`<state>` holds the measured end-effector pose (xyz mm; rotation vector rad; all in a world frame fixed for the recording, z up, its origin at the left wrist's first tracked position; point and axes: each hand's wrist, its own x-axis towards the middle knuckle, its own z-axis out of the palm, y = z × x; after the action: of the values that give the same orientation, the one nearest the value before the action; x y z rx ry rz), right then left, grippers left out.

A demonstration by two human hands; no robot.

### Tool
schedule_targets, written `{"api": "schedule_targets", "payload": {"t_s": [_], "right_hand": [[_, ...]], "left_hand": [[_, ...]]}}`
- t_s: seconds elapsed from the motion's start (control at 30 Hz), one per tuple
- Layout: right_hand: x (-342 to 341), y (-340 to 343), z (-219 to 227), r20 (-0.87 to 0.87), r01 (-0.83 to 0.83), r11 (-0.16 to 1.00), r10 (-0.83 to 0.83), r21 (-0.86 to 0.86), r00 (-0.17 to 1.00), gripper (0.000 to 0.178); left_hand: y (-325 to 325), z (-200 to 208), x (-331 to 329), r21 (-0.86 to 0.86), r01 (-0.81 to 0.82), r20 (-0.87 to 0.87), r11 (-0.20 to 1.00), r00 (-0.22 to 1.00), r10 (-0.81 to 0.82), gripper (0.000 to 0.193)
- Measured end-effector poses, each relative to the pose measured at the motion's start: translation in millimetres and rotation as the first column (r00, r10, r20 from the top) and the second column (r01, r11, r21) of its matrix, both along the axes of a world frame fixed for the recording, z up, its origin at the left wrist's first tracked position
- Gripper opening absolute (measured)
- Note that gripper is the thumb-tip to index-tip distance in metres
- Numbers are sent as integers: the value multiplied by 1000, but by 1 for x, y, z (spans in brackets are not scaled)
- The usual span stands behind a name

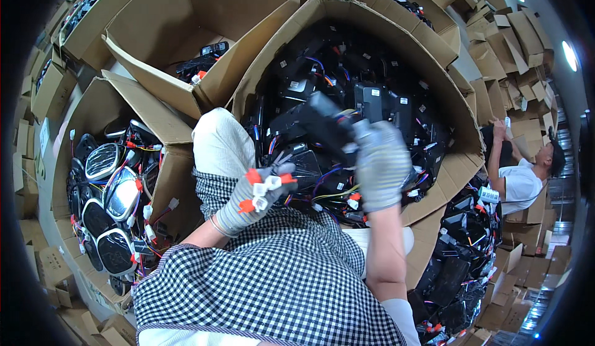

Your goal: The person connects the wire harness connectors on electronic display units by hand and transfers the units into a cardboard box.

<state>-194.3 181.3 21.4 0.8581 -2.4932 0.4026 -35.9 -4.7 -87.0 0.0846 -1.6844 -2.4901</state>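
Observation:
My left hand [238, 213], in a grey-white knit glove, is closed round a bunch of wire connectors [266, 189], some white and some red. In a matching glove, my right hand [384, 169] is smeared by motion above the big carton in front of me. It grips a black plastic unit [322, 126], also blurred, whose exact kind I cannot make out. Beneath both hands lies a heap of black plastic units [372, 101] with coloured wires, inside the big cardboard box [263, 52].
At the left, a carton [59, 200] holds round-faced displays [122, 192] with wires. A deeper box [155, 21] at the back left contains a few black units. More black units [452, 271] are piled at the right, near a person [524, 179] among stacked cartons.

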Motion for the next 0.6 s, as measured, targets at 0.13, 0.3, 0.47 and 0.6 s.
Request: {"api": "schedule_targets", "payload": {"t_s": [0.13, 0.3, 0.47, 0.6], "right_hand": [[70, -34, -40, 314, -341, 916, 267, 211, 911, 11], [85, -22, -116, 475, -275, 909, 401, -314, 783, 17], [24, 5, -129, 458, 716, 83, 818, -693, 348, 31], [49, -10, -68, 540, 5, 644, 638, -765, 549, 10]], "left_hand": [[-16, 7, -2, 417, -293, 94, 860, 955, 280, 39], [-22, 27, -3, -307, -275, -59, 911, 961, 270, 41], [1, 16, 6, -209, -151, 78, 966, 982, 171, 45], [-3, 16, 5, 16, -188, 119, 982, 976, 184, 44]]}}
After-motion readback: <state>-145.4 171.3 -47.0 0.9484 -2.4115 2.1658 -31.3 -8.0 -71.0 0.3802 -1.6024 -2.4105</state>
